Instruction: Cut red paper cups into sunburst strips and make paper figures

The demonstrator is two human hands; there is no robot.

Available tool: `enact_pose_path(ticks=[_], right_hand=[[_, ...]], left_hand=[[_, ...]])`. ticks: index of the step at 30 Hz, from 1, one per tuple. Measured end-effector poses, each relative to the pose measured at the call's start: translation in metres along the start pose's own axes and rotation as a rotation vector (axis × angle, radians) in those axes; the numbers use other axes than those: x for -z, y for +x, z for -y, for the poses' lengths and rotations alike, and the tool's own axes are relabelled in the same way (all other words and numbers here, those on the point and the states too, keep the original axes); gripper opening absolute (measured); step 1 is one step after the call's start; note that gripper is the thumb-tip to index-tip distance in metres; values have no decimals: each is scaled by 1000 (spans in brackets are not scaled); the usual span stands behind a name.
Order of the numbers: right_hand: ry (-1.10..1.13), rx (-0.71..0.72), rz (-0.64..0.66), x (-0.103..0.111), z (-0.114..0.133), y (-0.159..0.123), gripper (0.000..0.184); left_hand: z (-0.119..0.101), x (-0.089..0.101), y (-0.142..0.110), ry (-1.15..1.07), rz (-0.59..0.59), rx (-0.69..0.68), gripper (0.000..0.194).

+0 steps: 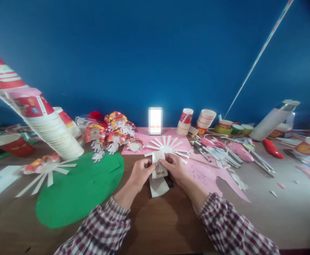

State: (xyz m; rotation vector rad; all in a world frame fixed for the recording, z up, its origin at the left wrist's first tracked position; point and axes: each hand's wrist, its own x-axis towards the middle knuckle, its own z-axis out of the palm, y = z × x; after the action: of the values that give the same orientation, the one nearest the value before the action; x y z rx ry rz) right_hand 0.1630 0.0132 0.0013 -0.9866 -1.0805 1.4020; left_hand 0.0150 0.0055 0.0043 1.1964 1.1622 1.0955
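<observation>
Between my hands is a small piece of white paper [159, 170] with brownish marks on it. My left hand [142, 170] pinches its left edge with thumb and fingers. My right hand [175, 168] grips the right edge the same way. Below it another white paper strip [158, 187] lies on the table or hangs from the piece; I cannot tell which. Just beyond my hands a cup cut into white fanned strips [167, 143] rests on pink paper [141, 136]. A dark object [172, 182], partly hidden, sits beside my right hand.
Green paper [77, 194] and another cut cup [50, 166] lie left. Decorated paper figures [115, 136] stand behind. A tall leaning stack of paper cups [48, 120] is far left; shorter cup stacks [184, 122] stand at the back. Pens [224, 152] and a red object [273, 148] lie right.
</observation>
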Motion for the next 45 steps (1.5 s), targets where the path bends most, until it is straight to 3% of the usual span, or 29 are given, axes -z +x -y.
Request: enact_pose_path(ticks=[13, 20, 45], right_hand=[[10, -1, 31, -1, 0, -2, 26], [-11, -9, 39, -4, -2, -4, 29], [-27, -10, 80, -5, 4, -6, 33]], left_hand=[[-1, 0, -2, -100, 53, 13, 39], [2, 0, 1, -147, -32, 0, 37], [1, -1, 0, -125, -75, -14, 33]])
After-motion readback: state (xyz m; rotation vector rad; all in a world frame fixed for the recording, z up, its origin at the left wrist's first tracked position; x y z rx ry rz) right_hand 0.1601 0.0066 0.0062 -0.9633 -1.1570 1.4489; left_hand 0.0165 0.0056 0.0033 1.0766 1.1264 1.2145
